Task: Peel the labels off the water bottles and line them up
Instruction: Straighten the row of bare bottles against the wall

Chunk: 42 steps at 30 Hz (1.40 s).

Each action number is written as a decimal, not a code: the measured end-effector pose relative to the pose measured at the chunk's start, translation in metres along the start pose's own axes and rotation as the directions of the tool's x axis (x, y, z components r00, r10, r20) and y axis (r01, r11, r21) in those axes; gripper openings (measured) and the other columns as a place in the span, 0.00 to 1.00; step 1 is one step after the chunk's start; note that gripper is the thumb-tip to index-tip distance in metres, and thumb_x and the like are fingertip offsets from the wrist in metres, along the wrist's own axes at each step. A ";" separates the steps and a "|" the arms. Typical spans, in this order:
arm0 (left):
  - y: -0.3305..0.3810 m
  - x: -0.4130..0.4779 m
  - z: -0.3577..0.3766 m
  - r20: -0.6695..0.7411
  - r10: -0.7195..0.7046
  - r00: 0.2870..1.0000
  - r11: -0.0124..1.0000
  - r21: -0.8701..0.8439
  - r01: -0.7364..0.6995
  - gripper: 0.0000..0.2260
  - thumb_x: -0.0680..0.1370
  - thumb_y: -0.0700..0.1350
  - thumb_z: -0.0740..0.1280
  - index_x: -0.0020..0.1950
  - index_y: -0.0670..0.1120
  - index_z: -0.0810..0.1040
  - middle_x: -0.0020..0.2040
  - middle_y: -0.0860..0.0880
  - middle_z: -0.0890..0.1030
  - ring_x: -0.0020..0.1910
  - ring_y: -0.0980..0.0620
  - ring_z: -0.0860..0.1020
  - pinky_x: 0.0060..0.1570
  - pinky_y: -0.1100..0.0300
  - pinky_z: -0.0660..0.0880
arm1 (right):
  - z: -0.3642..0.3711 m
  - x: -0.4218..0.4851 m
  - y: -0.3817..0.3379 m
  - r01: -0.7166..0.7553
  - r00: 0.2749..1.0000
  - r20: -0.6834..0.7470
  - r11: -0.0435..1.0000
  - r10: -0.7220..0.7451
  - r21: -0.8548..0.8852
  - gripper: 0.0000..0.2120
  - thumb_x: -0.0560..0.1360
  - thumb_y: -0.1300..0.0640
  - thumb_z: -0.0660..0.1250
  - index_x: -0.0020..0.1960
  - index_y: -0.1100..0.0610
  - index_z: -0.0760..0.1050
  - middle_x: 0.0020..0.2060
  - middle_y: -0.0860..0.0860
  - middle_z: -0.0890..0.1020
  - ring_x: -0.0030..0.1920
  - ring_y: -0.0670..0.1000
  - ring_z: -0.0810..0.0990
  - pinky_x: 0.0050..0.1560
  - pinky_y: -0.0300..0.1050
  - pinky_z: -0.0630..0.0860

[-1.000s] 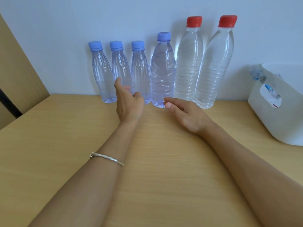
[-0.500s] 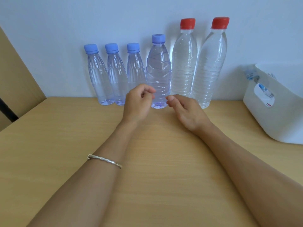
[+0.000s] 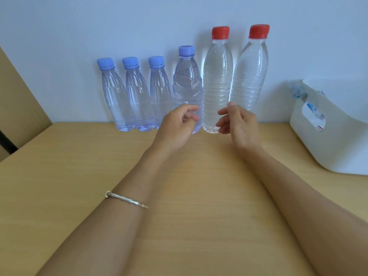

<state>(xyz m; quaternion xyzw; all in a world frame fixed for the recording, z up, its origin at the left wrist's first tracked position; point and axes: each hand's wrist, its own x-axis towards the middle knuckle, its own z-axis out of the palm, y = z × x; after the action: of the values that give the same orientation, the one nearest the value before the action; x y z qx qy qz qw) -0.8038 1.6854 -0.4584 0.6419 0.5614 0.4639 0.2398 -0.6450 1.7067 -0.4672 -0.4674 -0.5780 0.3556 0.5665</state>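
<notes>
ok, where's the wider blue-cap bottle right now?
Head view: the wider blue-cap bottle stands fourth from left in the wall row, between a small blue-cap bottle and a red-cap bottle, its base behind the left hand.

**No text you can read.**
The only print you have in view is in the white bin (image 3: pixel 338 154) at the right of the tabletop (image 3: pixel 59 196). Through the oval hole in its side you see a peeled label (image 3: pixel 315 116) with blue patches and a small red mark. A crumpled label (image 3: pixel 298 93) with blue print pokes up at the bin's left end. On both, the lettering is too small and blurred for you to make out any word, brand or number.
</notes>
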 end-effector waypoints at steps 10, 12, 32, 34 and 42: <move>0.002 0.000 0.008 0.238 -0.002 0.971 0.998 -0.053 0.015 0.29 0.78 0.34 0.61 0.77 0.50 0.60 0.73 0.54 0.68 0.71 0.59 0.68 0.55 0.69 0.71 | -0.018 0.012 0.001 -0.065 0.980 -0.178 0.989 0.088 0.133 0.24 0.82 0.48 0.51 0.35 0.58 0.74 0.26 0.52 0.77 0.24 0.48 0.74 0.29 0.37 0.72; 0.001 -0.001 0.008 0.248 0.000 0.969 0.999 -0.051 0.013 0.29 0.78 0.34 0.61 0.77 0.50 0.60 0.74 0.54 0.67 0.72 0.59 0.66 0.60 0.67 0.70 | -0.018 0.012 0.002 -0.055 0.983 -0.167 0.990 0.076 0.127 0.23 0.83 0.49 0.51 0.36 0.58 0.74 0.27 0.52 0.78 0.25 0.47 0.75 0.28 0.34 0.70; -0.005 0.004 -0.010 -0.488 0.077 0.870 0.996 -0.005 -0.091 0.22 0.74 0.33 0.57 0.67 0.43 0.72 0.64 0.48 0.72 0.61 0.54 0.71 0.60 0.70 0.66 | 0.002 -0.002 -0.001 0.129 0.988 0.103 0.985 -0.118 -0.111 0.15 0.83 0.48 0.53 0.52 0.51 0.77 0.44 0.45 0.82 0.45 0.43 0.80 0.50 0.41 0.75; -0.010 0.005 -0.019 -0.599 0.066 0.798 0.998 0.020 -0.067 0.23 0.72 0.35 0.57 0.67 0.43 0.70 0.65 0.47 0.69 0.66 0.48 0.69 0.66 0.62 0.65 | 0.004 -0.004 -0.004 0.119 0.979 0.178 0.987 -0.099 -0.110 0.15 0.83 0.48 0.53 0.54 0.52 0.77 0.46 0.44 0.82 0.46 0.41 0.80 0.52 0.42 0.75; -0.038 0.009 -0.045 -0.657 -0.245 0.713 0.963 -0.080 0.257 0.27 0.77 0.36 0.58 0.76 0.43 0.58 0.76 0.46 0.56 0.74 0.47 0.59 0.70 0.59 0.58 | 0.019 -0.013 -0.012 0.041 0.859 0.512 0.993 0.022 -0.111 0.24 0.79 0.38 0.51 0.71 0.46 0.67 0.64 0.41 0.76 0.66 0.41 0.72 0.72 0.47 0.64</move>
<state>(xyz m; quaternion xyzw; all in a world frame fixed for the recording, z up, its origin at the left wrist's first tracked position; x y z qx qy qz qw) -0.8621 1.6937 -0.4665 0.3560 0.6953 0.6191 0.0811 -0.6664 1.6934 -0.4620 -0.3860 -0.7302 0.4291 0.3657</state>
